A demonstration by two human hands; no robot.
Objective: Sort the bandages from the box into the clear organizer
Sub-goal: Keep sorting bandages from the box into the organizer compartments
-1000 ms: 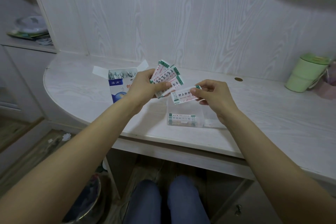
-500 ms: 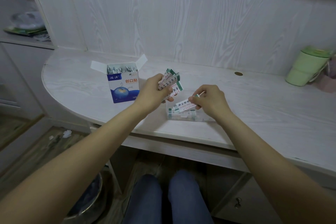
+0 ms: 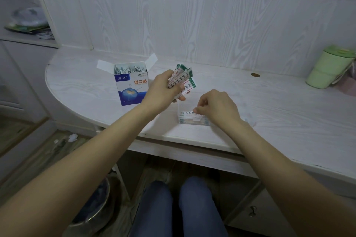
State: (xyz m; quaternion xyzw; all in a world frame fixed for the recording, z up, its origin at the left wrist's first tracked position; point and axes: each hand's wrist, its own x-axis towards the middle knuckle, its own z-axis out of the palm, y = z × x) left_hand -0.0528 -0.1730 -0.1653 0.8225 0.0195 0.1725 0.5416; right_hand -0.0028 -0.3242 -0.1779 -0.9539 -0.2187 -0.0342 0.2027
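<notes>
Several bandages [image 3: 182,80] fanned in left hand [image 3: 161,90] (box [image 3: 132,86] beside). Right hand [image 3: 216,108] pinches one bandage [image 3: 187,113] inside clear organizer [image 3: 193,121].

**One head-worn view, looking forward and down**

There is a single camera, worn on the person's head, so no second view shares the scene. It looks forward and down across the pale wood-grain worktop [image 3: 269,113] toward the panelled wall behind it. The wide lens bends the worktop's front edge into a curve. Both forearms enter from the bottom corners and meet near the middle of the frame, where the left hand [image 3: 161,90] and right hand [image 3: 217,107] sit close to the camera. The person's knees show at the bottom edge, under the worktop. The floor and a side shelf fall at the left margin, a green cup [image 3: 327,67] at the far right.
</notes>
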